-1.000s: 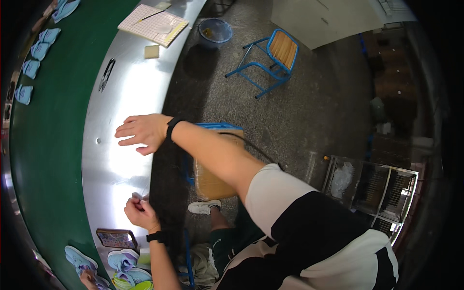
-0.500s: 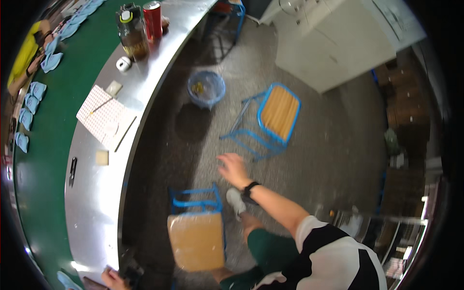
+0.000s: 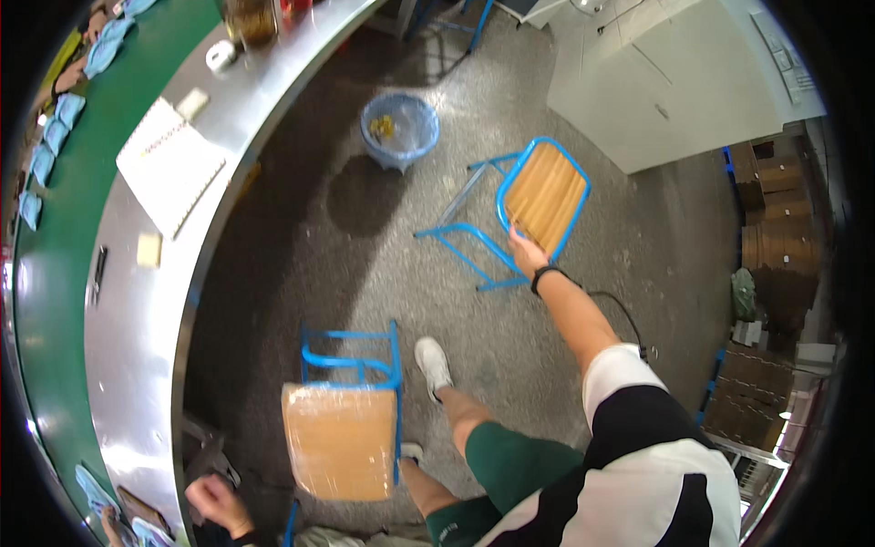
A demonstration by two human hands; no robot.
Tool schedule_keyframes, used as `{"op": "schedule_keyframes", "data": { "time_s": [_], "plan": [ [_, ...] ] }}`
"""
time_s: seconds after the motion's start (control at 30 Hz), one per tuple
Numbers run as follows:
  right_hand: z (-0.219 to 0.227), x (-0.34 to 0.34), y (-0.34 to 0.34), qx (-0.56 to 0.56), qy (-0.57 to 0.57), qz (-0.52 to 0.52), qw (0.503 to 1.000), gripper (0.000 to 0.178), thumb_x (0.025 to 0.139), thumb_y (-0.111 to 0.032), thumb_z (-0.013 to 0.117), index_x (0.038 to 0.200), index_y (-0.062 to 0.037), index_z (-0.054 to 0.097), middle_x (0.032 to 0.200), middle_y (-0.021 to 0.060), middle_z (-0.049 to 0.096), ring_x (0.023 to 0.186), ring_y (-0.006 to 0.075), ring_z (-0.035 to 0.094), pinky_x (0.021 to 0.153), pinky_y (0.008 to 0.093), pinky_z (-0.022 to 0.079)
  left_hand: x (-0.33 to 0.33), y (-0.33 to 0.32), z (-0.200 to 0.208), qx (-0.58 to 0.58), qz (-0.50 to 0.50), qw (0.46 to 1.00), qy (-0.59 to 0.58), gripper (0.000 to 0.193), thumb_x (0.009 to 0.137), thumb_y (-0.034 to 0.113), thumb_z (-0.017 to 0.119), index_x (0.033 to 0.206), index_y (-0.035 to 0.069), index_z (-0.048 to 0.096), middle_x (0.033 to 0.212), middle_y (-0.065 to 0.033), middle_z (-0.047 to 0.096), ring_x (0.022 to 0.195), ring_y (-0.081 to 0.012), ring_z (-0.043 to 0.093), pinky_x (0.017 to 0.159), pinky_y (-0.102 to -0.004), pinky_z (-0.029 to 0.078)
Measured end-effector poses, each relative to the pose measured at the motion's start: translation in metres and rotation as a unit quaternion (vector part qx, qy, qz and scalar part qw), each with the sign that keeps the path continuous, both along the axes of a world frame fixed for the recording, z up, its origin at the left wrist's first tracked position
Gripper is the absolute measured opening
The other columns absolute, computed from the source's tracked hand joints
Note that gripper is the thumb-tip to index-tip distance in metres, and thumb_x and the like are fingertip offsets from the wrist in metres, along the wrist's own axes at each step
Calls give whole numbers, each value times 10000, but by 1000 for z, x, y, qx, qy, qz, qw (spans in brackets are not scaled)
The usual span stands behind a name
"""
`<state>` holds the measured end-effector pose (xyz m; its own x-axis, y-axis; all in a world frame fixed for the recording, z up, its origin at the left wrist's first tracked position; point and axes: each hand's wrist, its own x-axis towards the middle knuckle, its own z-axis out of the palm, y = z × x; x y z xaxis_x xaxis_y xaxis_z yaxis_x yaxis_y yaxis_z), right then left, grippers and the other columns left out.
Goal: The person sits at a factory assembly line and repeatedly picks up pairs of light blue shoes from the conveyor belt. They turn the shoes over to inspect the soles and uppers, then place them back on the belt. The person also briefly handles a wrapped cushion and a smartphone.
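Note:
My right hand (image 3: 526, 253), with a black band at its wrist, reaches down to the near corner of a stool (image 3: 545, 193). Its fingers close on the blue metal rim, beside the slatted wooden seat. The undersides of the fingers are hidden. The stool stands tilted in the view, its blue legs pointing left. My left hand is out of the picture. Closer to the bench is a second blue-framed stool (image 3: 342, 442) with a pale, shiny wooden seat.
A curved metal bench (image 3: 137, 365) edges a green belt (image 3: 64, 301) bearing light-blue pieces. A spiral notebook (image 3: 169, 169) lies on the bench. A lined blue basket (image 3: 401, 130) stands on the floor near a white cabinet (image 3: 638, 91). At lower left is another hand (image 3: 217, 503), apparently a co-worker's.
My right hand has moved from open air left of the stool onto its rim and closed there. The view has shifted. The hand at lower left has moved off the bench edge.

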<state>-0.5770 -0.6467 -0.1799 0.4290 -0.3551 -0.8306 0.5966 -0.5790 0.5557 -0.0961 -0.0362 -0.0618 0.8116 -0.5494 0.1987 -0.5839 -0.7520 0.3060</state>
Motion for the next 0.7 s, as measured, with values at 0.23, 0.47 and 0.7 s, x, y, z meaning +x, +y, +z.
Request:
{"op": "schedule_keyframes", "data": {
  "time_s": [0.23, 0.47, 0.7],
  "plan": [
    [-7, 20, 97, 125, -109, -67, 984, 247, 863, -268, 574, 1005, -198, 764, 1069, -76, 691, 1235, 189, 457, 1173, 505, 77, -108, -79, -95, -51, -1, 841, 539, 604, 739, 229, 839, 1205, -36, 560, 1105, -161, 667, 1002, -259, 651, 862, -360, 517],
    [-4, 76, 229, 242, -185, -20, 952, 252, 849, -250, 547, 906, -172, 779, 927, -62, 710, 1163, 178, 498, 1187, 487, 77, -122, -23, -80, -86, 20, 771, 630, 509, 732, 255, 864, 1078, -46, 641, 955, -98, 717, 830, -141, 660, 763, -297, 532],
    [-8, 153, 344, 395, -162, 19, 904, 253, 855, -238, 535, 869, -156, 775, 917, -10, 721, 1100, 202, 561, 1190, 481, 105, -196, 122, 64, -41, 130, 868, 477, 522, 617, 290, 917, 961, -17, 672, 876, -134, 734, 780, -220, 715, 735, -349, 554]
  ]
}}
